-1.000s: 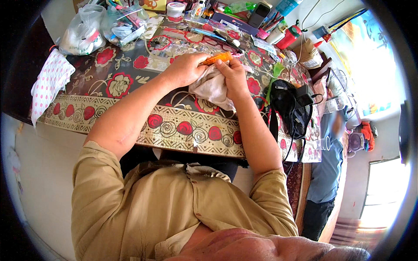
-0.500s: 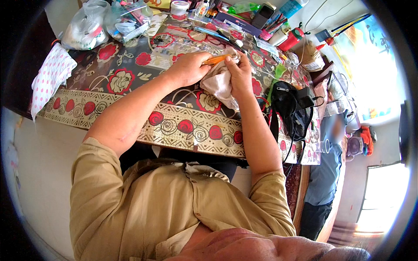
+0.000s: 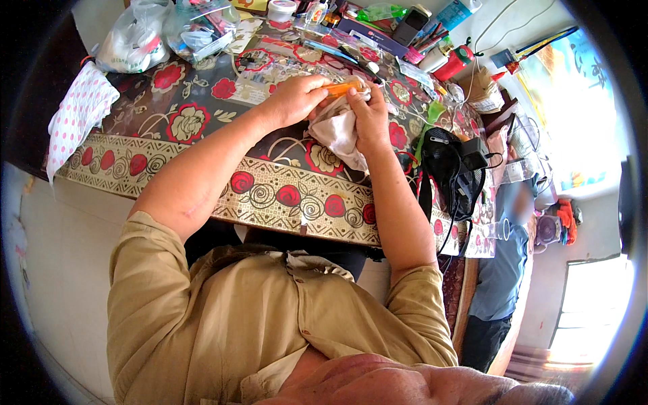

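Above the flowered tablecloth [image 3: 192, 125], my left hand [image 3: 297, 100] is closed on the left end of a slim orange object [image 3: 339, 89] whose exact kind I cannot make out. A crumpled whitish cloth [image 3: 337, 131] is gripped in my right hand [image 3: 368, 115] and pressed against the right end of the orange object. The cloth's loose part hangs down between my hands toward the near side. My right fingers are partly hidden behind the cloth.
A black mesh bag [image 3: 442, 162] with straps lies right of my right forearm, near a clear cup [image 3: 498, 229]. Plastic bags [image 3: 135, 40] stand far left beside a dotted cloth [image 3: 81, 111]. Bottles, a white tub [image 3: 280, 11] and boxes line the back. A person [image 3: 503, 270] stands at the right.
The orange object has turned slightly and shows more of its broad side. My left hand has shifted a little, and the cloth has moved slightly left.
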Motion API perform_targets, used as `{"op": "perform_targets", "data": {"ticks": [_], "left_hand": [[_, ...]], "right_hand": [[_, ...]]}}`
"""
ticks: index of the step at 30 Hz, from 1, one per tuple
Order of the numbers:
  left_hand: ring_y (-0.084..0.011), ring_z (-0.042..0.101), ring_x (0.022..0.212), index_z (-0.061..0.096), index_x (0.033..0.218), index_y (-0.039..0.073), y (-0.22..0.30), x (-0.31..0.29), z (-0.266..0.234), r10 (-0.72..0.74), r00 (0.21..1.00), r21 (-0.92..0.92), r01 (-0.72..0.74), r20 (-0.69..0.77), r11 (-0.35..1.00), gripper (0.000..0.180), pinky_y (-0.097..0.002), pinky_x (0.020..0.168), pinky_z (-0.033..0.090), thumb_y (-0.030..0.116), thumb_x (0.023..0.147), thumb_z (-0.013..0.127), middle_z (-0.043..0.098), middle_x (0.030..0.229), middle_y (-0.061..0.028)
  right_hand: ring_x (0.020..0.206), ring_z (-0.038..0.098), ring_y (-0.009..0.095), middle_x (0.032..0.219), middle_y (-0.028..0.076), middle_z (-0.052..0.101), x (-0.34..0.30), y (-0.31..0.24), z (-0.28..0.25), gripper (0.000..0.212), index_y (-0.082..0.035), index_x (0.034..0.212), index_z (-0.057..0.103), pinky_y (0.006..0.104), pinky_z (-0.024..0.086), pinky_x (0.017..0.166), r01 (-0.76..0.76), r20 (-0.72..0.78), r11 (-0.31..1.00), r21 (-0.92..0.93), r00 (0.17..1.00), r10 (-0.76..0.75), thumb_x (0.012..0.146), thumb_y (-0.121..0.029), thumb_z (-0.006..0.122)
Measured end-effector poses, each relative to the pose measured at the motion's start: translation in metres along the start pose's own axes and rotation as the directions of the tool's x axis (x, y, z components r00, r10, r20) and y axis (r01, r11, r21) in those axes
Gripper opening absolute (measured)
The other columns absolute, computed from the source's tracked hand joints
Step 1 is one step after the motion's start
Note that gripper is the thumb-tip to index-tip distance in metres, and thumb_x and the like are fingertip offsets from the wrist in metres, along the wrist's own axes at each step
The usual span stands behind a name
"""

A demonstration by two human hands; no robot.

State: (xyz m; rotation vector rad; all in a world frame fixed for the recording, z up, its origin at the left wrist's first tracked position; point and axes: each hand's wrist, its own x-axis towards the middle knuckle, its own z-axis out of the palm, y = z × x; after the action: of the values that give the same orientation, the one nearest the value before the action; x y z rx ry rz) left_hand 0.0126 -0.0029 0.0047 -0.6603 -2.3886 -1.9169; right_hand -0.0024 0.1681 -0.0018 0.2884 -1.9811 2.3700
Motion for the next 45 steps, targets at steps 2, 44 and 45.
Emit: {"op": "perform_targets", "data": {"ticks": [2, 44, 45], "left_hand": [[-0.0070, 0.054, 0.058, 0.050, 0.116, 0.002, 0.005, -0.001, 0.003, -0.030, 0.999, -0.018, 0.031, 0.041, 0.999, 0.029, -0.0227, 0.051, 0.045, 0.014, 0.090, 0.042, 0.057, 0.073, -0.0005], [-0.0067, 0.052, 0.061, 0.047, 0.122, 0.001, 0.000, 0.002, -0.005, -0.070, 0.995, -0.157, 0.059, -0.068, 0.986, 0.034, -0.0216, 0.054, 0.045, 0.016, 0.092, 0.040, 0.055, 0.077, -0.0012], [-0.0068, 0.052, 0.061, 0.047, 0.122, 0.001, -0.001, 0.001, -0.003, -0.076, 0.995, -0.146, 0.067, -0.057, 0.987, 0.034, -0.0219, 0.054, 0.046, 0.016, 0.092, 0.041, 0.056, 0.077, -0.0013]], "right_hand": [[0.075, 0.054, 0.013, 0.090, 0.006, 0.057, 0.003, 0.002, -0.005, 0.029, -0.001, 0.107, 0.049, 0.0254, 0.046, 0.064, 0.057, -0.099, 0.998, -0.035, 0.993, -0.060, 0.083, -0.012, 0.061], [0.091, 0.050, 0.031, 0.098, 0.011, 0.051, -0.005, -0.010, 0.018, 0.046, -0.006, 0.112, 0.052, 0.0388, 0.044, 0.076, 0.580, 0.464, 0.000, -0.814, 0.651, -0.600, 0.066, -0.003, 0.057], [0.092, 0.049, 0.031, 0.098, 0.011, 0.052, -0.006, -0.012, 0.014, 0.046, -0.007, 0.112, 0.053, 0.0391, 0.044, 0.076, 0.533, 0.424, 0.016, -0.846, 0.689, -0.587, 0.067, -0.003, 0.057]]}}
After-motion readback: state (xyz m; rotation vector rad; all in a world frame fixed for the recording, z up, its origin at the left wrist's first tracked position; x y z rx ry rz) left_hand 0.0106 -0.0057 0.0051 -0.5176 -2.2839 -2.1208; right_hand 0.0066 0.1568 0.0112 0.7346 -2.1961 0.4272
